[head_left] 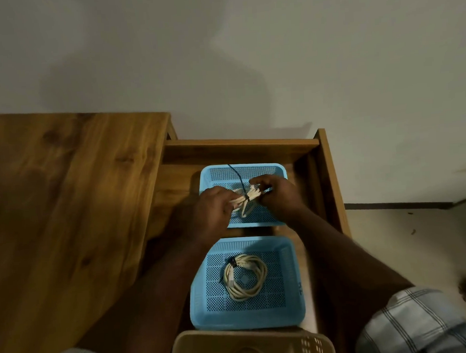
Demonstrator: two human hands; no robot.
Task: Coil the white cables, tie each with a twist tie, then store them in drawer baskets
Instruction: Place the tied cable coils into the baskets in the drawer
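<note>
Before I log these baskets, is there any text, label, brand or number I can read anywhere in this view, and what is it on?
No text can be read.
A small dark mark on the right rim of the near blue basket: too small and blurred to read.
Far blue basket, beige basket, coiled cable, drawer: no markings visible.

Glossy grained wood surface; at twelve o'clock a matt wall; perforated blue plastic baskets; checked cloth sleeve.
</note>
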